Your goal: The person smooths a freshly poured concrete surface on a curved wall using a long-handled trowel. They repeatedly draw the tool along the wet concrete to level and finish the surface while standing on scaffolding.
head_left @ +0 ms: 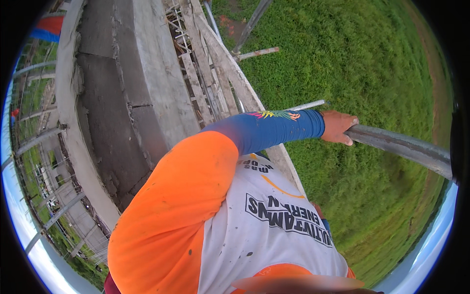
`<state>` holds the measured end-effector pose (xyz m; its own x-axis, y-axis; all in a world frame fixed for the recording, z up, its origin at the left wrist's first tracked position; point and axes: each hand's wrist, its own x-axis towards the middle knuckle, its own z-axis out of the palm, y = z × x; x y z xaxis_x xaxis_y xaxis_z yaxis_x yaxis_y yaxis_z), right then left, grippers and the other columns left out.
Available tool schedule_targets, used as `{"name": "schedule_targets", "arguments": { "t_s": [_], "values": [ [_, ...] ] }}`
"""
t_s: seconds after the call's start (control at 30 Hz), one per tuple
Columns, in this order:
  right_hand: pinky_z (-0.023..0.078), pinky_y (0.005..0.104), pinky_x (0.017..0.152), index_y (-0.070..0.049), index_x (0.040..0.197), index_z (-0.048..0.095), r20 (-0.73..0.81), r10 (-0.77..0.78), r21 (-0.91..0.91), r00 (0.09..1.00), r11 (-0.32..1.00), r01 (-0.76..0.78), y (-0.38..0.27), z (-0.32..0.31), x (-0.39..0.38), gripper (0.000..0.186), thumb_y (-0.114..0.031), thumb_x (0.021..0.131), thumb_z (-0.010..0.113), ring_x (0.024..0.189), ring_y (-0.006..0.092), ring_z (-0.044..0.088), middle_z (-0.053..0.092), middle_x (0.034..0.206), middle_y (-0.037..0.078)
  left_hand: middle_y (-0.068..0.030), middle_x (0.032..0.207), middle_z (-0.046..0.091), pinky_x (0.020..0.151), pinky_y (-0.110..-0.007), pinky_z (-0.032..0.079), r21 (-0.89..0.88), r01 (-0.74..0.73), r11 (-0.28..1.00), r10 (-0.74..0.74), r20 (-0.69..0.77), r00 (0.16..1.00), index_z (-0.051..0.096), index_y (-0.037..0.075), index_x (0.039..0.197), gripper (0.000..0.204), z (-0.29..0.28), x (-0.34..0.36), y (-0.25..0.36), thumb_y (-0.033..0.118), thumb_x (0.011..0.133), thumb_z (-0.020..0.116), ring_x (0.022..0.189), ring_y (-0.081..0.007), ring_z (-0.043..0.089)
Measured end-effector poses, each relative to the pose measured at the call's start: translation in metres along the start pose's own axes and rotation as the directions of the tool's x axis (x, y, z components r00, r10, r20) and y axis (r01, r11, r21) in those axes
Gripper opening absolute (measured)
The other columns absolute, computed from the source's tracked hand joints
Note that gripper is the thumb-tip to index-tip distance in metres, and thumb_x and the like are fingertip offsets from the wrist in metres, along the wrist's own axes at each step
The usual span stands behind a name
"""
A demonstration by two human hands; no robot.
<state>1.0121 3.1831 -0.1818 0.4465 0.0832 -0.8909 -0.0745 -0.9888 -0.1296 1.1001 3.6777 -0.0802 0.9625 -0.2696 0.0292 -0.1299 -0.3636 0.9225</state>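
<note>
My left arm, in an orange sleeve with a blue arm cover, reaches across in front of my body to the right. At its end my left hand [338,127] is closed round a grey metal pipe [401,145], which runs from the hand to the right rim of the view. Past the edge of my white and orange shirt [254,235], a sliver of what looks like my right hand [318,211] shows beside a bit of blue sleeve. Its fingers are hidden behind my body.
A rough concrete ledge [166,73] with a grey trough [105,93] runs along my left. Scaffold planks [235,73] and metal tubes [252,24] stand beside it. Grassy ground [352,59] lies far below on the right; more scaffolding [41,142] is at far left.
</note>
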Motion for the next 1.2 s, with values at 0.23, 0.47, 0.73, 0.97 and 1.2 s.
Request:
{"name": "schedule_targets", "arguments": {
  "t_s": [0.23,0.47,0.73,0.97,1.2],
  "values": [
    [0.056,0.0373,0.084,0.011,0.119,0.066,0.017,-0.054,0.092,0.998,0.994,0.052,-0.007,-0.014,0.0,0.073,-0.036,0.068,0.09,0.091,0.0249,0.073,0.076,0.1,0.021,-0.0224,0.122,0.058,0.096,-0.052,0.051,0.037,0.035,0.999,-0.038,0.062,0.997,0.042,0.0,0.14,0.064,0.001,0.005,0.002,0.047,0.1,0.063,0.106,-0.0393,0.065],
    [0.056,0.0404,0.091,0.012,0.12,0.065,-0.004,-0.199,-0.132,0.98,0.972,0.197,0.0,-0.004,0.005,0.077,-0.038,0.066,0.088,0.104,0.0341,0.073,0.073,0.108,0.029,-0.0255,0.13,0.058,0.095,-0.052,0.054,0.085,0.035,0.996,-0.046,0.126,0.991,0.037,-0.001,0.147,0.072,-0.006,0.003,0.003,0.049,0.101,0.06,0.113,-0.0396,0.065],
    [0.055,0.0422,0.09,0.01,0.115,0.067,0.032,-0.01,-0.225,0.999,0.974,0.017,-0.041,-0.018,-0.027,0.081,-0.045,0.062,0.092,0.099,0.0372,0.072,0.073,0.105,0.028,-0.0261,0.141,0.051,0.108,-0.05,0.045,-0.093,-0.076,0.993,0.078,0.019,0.997,0.03,-0.002,0.153,0.097,-0.006,-0.014,-0.054,0.045,0.085,0.081,0.131,-0.0407,0.053],
    [0.056,0.0416,0.09,0.009,0.118,0.067,0.043,0.014,-0.291,0.999,0.957,-0.001,-0.054,-0.01,-0.058,0.082,-0.047,0.062,0.09,0.101,0.0367,0.073,0.073,0.104,0.029,-0.0164,0.137,0.056,0.107,-0.06,0.043,0.4,0.164,0.902,-0.314,0.346,0.884,0.056,0.005,0.137,0.1,0.007,-0.094,-0.169,0.061,0.062,0.09,0.131,-0.037,0.052],
    [0.055,0.0384,0.096,0.016,0.129,0.059,-0.041,-0.051,-0.31,0.998,0.95,0.036,-0.053,-0.016,-0.077,0.094,-0.048,0.064,0.086,0.108,0.0383,0.071,0.071,0.111,0.032,-0.012,0.128,0.064,0.098,-0.063,0.046,0.508,-0.178,0.842,-0.237,0.648,0.724,0.07,0.013,0.12,0.082,0.053,-0.096,-0.224,0.061,0.058,0.091,0.125,-0.0361,0.057]
  ]
}}
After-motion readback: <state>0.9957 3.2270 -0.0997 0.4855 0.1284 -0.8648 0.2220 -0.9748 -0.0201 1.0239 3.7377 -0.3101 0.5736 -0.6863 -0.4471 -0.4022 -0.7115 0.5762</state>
